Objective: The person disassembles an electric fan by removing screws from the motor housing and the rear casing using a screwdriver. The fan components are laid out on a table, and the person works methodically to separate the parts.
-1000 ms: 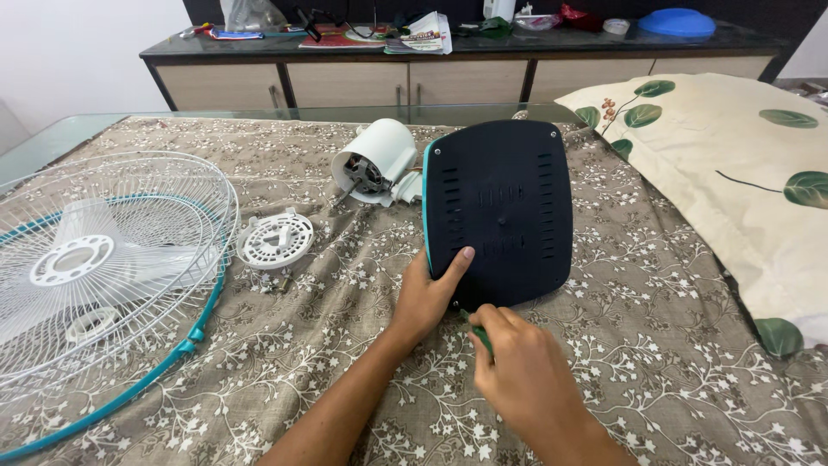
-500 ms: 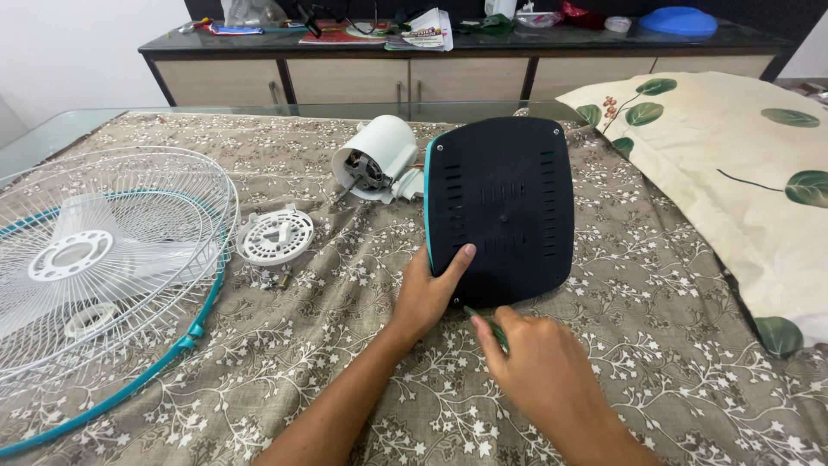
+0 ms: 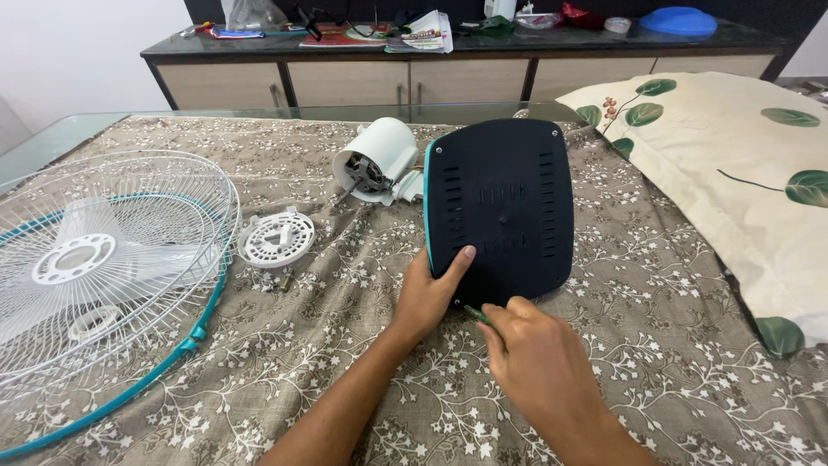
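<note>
**Dark fan base, underside up, and a green tool at its near edge**

The fan base (image 3: 500, 207) is a dark rounded-rectangular plate with a teal rim on its 9 o'clock side. It lies flat on the patterned cloth, underside up, showing rows of vent slots and small screw holes. At its 6 o'clock edge, a thin green tool (image 3: 475, 314) touches the rim, mostly hidden inside a closed fist.

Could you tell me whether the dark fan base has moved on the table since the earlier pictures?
No. The dark fan base lies as before beside the white motor housing.
</note>
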